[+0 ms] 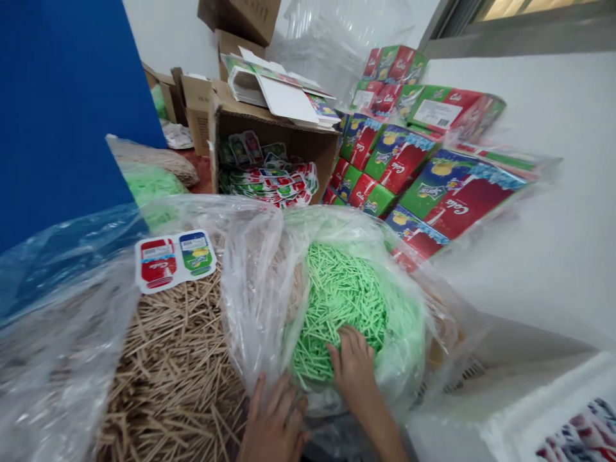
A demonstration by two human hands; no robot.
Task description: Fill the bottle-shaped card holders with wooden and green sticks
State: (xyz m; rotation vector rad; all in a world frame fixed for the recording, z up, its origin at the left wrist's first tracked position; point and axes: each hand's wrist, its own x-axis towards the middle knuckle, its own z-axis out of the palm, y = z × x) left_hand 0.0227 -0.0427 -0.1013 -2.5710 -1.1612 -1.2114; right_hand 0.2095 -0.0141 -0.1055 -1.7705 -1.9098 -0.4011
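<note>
My left hand (276, 417) lies at the bottom centre with its fingers spread, touching the gathered clear plastic bag (257, 289) between two piles. My right hand (355, 367) reaches onto a pile of short light-green paper sticks (344, 289) in a clear bag. Its fingers are slightly bent, with the thumb apart, and nothing shows in its grasp. Left of my hands, an open bag holds many thin brown sticks (178, 359). On these lies a flat printed card (176, 260) with a red cola can design and a blue-green lemon one.
Behind the bags stands an open cardboard box (276, 115) full of printed cards (274, 183). Stacked red, green and blue printed cartons (399, 154) are wrapped in plastic at the right. A blue panel (72, 115) is at the left. A white box (553, 410) sits at the lower right.
</note>
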